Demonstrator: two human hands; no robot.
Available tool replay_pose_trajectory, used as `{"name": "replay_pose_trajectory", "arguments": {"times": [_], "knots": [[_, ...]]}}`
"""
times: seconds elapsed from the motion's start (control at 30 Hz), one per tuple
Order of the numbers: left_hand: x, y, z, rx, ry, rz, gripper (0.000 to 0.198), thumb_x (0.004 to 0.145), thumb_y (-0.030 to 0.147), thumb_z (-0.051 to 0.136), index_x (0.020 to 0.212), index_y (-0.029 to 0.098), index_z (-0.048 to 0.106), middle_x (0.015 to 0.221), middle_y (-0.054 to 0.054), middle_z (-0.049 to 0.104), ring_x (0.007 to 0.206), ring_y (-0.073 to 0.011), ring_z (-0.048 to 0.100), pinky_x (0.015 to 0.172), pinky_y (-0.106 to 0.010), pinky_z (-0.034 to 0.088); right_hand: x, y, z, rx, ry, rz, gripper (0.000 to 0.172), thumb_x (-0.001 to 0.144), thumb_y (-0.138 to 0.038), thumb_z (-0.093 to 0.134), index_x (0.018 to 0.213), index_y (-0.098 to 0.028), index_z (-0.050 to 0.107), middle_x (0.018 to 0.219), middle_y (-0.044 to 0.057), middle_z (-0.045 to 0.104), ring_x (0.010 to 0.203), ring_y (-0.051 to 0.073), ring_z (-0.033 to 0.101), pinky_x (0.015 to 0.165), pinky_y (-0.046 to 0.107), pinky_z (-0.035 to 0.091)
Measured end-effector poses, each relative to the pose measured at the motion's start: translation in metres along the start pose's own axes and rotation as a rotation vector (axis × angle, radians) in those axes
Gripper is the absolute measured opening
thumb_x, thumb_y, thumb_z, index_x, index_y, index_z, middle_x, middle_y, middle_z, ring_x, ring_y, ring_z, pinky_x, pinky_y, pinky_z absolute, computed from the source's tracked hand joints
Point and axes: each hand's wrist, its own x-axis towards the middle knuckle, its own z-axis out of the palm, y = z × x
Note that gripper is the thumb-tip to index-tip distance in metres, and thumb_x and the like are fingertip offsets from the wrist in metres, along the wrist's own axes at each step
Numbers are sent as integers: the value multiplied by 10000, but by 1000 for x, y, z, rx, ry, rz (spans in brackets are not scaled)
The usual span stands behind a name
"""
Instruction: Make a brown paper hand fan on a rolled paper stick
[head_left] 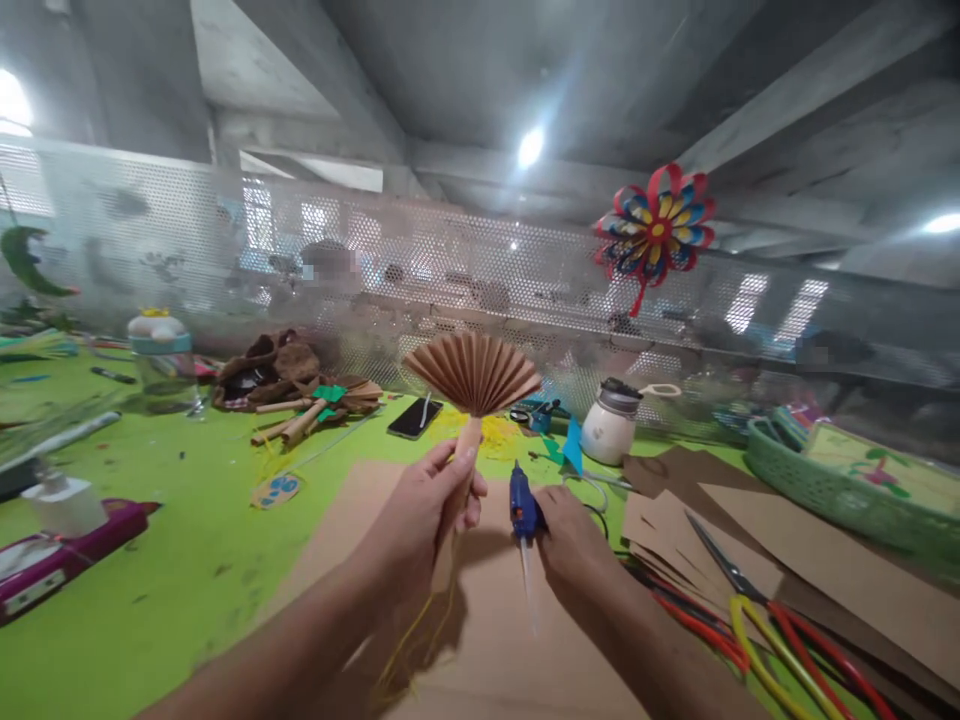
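A: Where's the fan [474, 370]?
B: Upright above the counter [225, 560], midway between its left and right edges. The left hand [435, 495] has its fingers closed round the handle.
A: And the right hand [571, 525]?
B: Its fingers are wrapped round a glue gun [521, 505], nozzle towards the far edge, just beside the fan handle but apart from it. A brown sheet [352, 520] lies under both hands.
A: What crowds them?
B: Towards the near right corner, scissors [724, 555] lie on brown paper pieces [847, 565], close to the right forearm. By the left edge sits a purple power strip [112, 530] with a white charger [66, 508] on it. Beyond the fan are yellow strands [501, 435] and, left of them, a phone [412, 420]. A perforated screen [450, 270] stands along the far edge.
A: Any containers?
B: A green basket [817, 487] at the right edge, with a flower-patterned card inside. A white jar [609, 432] near the far edge has something dark at its mouth; I can't tell what's within. Towards the far left corner there's a clear jar [165, 385], its contents too blurred to name.
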Motion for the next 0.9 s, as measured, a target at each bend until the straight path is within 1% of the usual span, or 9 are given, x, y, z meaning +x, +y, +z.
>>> {"name": "replay_pose_trajectory", "arguments": {"times": [0.1, 0.17, 0.27, 0.37, 0.5, 0.6, 0.73, 0.8, 0.9], "knots": [[17, -30, -15, 100, 109, -20, 204, 800, 371, 591, 751, 182, 530, 630, 18, 564, 423, -59, 444, 404, -178, 318, 3, 3, 0, 32, 38, 3, 324, 745, -50, 498, 1010, -184, 627, 979, 88, 612, 950, 233, 519, 849, 318, 386], [22, -40, -24, 141, 149, -25, 219, 788, 383, 611, 755, 179, 539, 599, 26, 546, 405, -56, 429, 388, -174, 300, 4, 6, -7, 68, 55, 5, 381, 716, -46, 506, 1047, -189, 628, 1003, 83, 611, 967, 222, 537, 850, 303, 408], [22, -44, -29, 162, 176, -14, 256, 784, 421, 614, 775, 174, 546, 594, 31, 537, 399, -56, 436, 386, -173, 314, 4, 10, -23, 124, 54, -8, 410, 671, -53, 515, 1038, -188, 639, 998, 73, 622, 951, 212, 567, 845, 298, 436], [22, -46, -28, 148, 158, -20, 295, 781, 462, 606, 830, 175, 555, 614, 25, 541, 410, -64, 449, 382, -176, 326, 4, 13, -35, 216, 55, -17, 424, 682, -80, 518, 1072, -203, 632, 1033, 69, 621, 975, 220, 572, 872, 329, 437], [25, -55, -28, 134, 161, -67, 353, 755, 500, 618, 873, 174, 554, 630, 21, 543, 430, -71, 466, 379, -174, 339, 3, 14, -26, 335, 58, 30, 394, 654, -87, 551, 1005, -211, 679, 957, 71, 643, 927, 244, 587, 836, 361, 447], [28, -64, -31, 129, 183, -100, 312, 769, 476, 591, 835, 181, 517, 612, 38, 522, 401, -59, 433, 370, -168, 341, 5, 15, -14, 397, 86, 64, 368, 654, -102, 568, 974, -223, 702, 945, 70, 654, 919, 246, 590, 847, 375, 444], [30, -72, -37, 127, 169, -150, 249, 801, 429, 532, 766, 185, 494, 537, 56, 486, 343, -59, 384, 342, -174, 324, 12, 23, -12, 496, 184, 124, 310, 656, -181, 621, 952, -221, 706, 971, 57, 669, 938, 240, 594, 876, 379, 454], [30, -73, -40, 122, 157, -165, 250, 801, 421, 526, 738, 181, 498, 508, 53, 479, 338, -63, 381, 343, -178, 327, 15, 30, -17, 562, 263, 184, 347, 676, -250, 640, 1015, -190, 684, 1007, 73, 674, 946, 244, 605, 874, 384, 466], [30, -74, -41, 108, 147, -177, 297, 791, 457, 536, 700, 177, 498, 491, 46, 479, 339, -62, 373, 349, -181, 327, 15, 38, -28, 655, 358, 280, 451, 720, -372, 644, 1099, -128, 643, 985, 112, 694, 900, 260, 636, 791, 374, 504]]}}
